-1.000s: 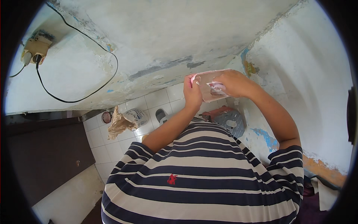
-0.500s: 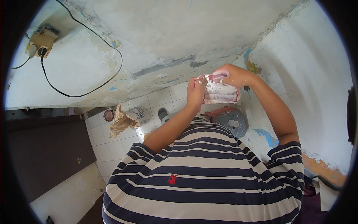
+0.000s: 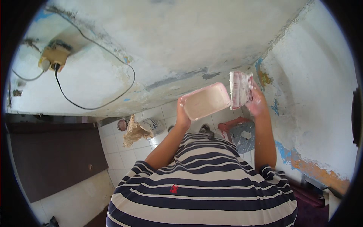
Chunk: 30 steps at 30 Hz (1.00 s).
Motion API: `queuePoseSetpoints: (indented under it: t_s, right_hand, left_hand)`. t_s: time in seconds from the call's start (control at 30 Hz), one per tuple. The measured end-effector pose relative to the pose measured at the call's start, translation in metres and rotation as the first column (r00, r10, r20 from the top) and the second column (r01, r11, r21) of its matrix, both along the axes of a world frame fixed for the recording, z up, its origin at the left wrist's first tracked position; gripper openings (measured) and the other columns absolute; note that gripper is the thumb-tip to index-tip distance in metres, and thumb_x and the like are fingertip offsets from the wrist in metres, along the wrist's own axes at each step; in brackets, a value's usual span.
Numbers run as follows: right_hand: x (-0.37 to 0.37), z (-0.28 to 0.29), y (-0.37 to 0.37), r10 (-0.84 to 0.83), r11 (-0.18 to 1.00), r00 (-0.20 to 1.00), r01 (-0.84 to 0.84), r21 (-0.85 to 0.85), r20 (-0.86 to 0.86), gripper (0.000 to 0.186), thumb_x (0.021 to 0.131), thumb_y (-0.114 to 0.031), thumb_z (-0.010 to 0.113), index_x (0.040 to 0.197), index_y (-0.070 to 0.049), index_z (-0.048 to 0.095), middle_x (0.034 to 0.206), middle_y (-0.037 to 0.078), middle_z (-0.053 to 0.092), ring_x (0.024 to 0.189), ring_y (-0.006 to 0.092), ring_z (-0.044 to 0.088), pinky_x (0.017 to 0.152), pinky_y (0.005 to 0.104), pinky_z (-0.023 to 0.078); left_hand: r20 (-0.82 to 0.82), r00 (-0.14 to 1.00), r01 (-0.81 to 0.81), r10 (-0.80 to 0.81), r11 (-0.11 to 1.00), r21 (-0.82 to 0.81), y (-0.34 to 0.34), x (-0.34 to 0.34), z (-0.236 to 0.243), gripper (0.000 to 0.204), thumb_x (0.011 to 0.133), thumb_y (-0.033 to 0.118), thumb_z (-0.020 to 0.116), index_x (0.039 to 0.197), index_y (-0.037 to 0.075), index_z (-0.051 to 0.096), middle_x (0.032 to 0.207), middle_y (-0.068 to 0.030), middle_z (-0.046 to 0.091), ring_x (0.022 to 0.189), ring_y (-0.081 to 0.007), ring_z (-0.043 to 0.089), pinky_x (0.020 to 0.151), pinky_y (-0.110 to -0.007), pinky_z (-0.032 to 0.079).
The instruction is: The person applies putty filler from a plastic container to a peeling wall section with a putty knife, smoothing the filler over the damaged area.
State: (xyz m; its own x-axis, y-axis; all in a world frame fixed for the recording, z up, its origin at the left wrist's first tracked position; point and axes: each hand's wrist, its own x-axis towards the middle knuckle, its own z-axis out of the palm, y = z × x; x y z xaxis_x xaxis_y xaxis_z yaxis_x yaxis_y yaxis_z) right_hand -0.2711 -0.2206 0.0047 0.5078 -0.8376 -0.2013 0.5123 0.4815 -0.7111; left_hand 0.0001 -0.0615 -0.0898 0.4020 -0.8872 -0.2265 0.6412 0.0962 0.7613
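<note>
A pale pink tub [image 3: 206, 102] is held up in front of the person's body, above the floor, its open side facing the viewer and a thin whitish film spread over its inside. Just beside its right end, a flat scraper [image 3: 240, 90] stands nearly upright, its blade smeared thickly with white paste. The left hand [image 3: 182, 115] is closed on the tub's left end; the right hand [image 3: 257, 102], paste on its skin, is wrapped around the scraper's right side, though the tool hides part of the fingers. Below lies a floor [image 3: 110, 145] of white square tiles. On it, to the left, a crumpled brown paper bag [image 3: 132, 132] rests against a white bucket [image 3: 153, 126], with a small round pot [image 3: 122, 125] near them; under the right forearm sits a grey stool [image 3: 244, 136] with reddish legs. The front wall [image 3: 189, 41] is whitish and patchy, with grey streaks low down, and the right wall [image 3: 321, 75] shows flaked blue and orange spots. At upper left, a cream socket block [image 3: 55, 56] carries two plugs, and a black cable [image 3: 81, 108] loops from it across the wall. A dark brown panel [image 3: 56, 159] stands at far left.
</note>
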Motion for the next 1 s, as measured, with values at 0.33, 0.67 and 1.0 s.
queuePoseSetpoints:
  t_s: [0.33,0.67,1.0]
  right_hand:
    - [0.062,-0.102,0.055,-0.234,0.939,0.951,0.168,0.299,0.200,0.044,0.097,-0.005,0.054,0.141,-0.003,0.047,0.128,0.008,0.060,0.113,0.0209,0.062,0.094,0.0401,0.052]
    - [0.175,-0.280,0.005,-0.458,0.859,0.880,0.475,0.190,-0.128,0.029,0.092,0.007,0.051,0.120,0.001,0.058,0.108,0.005,0.059,0.096,0.0198,0.063,0.084,0.0331,0.051]
    - [0.344,-0.336,-0.035,-0.756,0.622,0.294,0.603,-0.500,-0.585,0.071,0.093,0.009,0.045,0.160,-0.012,0.032,0.156,0.027,0.041,0.134,0.0396,0.054,0.105,0.0357,0.045]
  left_hand:
    - [0.070,0.995,0.058,-0.069,0.986,0.155,0.107,0.102,-0.035,0.064,0.095,0.056,0.056,0.137,0.009,0.048,0.137,-0.0130,0.056,0.129,-0.0304,0.054,0.110,-0.049,0.045]
    - [0.041,0.999,-0.008,-0.004,0.959,0.284,0.142,0.175,-0.063,0.080,0.086,0.054,0.061,0.144,0.001,0.047,0.142,-0.0161,0.055,0.130,-0.0352,0.055,0.111,-0.051,0.044]
    - [0.050,0.996,-0.083,0.071,0.946,0.315,0.181,0.210,-0.100,0.076,0.084,0.055,0.065,0.140,0.005,0.051,0.137,-0.0148,0.057,0.127,-0.0341,0.056,0.108,-0.052,0.047]
